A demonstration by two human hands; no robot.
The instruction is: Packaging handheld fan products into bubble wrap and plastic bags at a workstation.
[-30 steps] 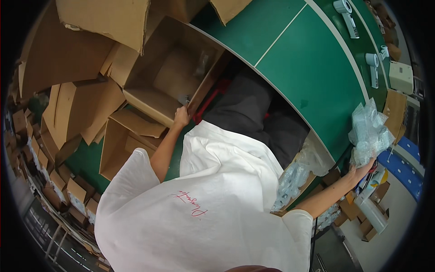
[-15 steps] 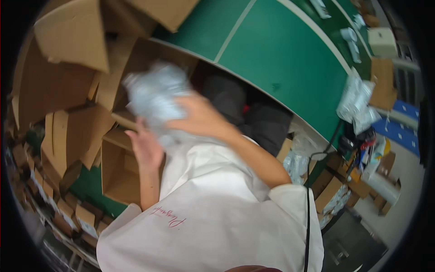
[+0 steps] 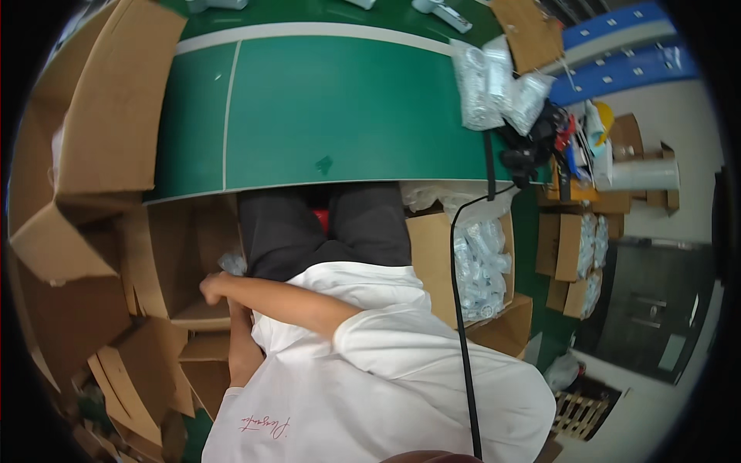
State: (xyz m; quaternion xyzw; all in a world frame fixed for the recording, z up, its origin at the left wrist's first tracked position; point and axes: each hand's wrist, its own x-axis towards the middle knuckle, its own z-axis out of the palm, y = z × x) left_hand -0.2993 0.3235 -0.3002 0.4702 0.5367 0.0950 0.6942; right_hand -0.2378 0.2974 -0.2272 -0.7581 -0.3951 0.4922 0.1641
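My right forearm crosses in front of my body to the left. My right hand [image 3: 214,288] is at the near side of an open cardboard box [image 3: 171,247] beside my left thigh; its fingers are turned away from view. Beneath that forearm my left hand is mostly hidden, with only the left wrist [image 3: 239,312] showing. Just beyond the hands, at the inner side of the box, a small part of a clear plastic-wrapped bundle [image 3: 232,264] shows. Whether either hand touches it is hidden.
A green table [image 3: 340,116] spans the front, with bubble-wrapped packs [image 3: 482,85] and a pale handheld device [image 3: 444,14] on it. To my right stands a carton of wrapped items [image 3: 482,270]. More cartons [image 3: 116,100] crowd the left. A black cable [image 3: 459,309] hangs down before me.
The bluish plastic-wrapped bundle between my hands has gone down toward the box and is mostly hidden. My right arm now crosses over the left. The view has swung to the right.
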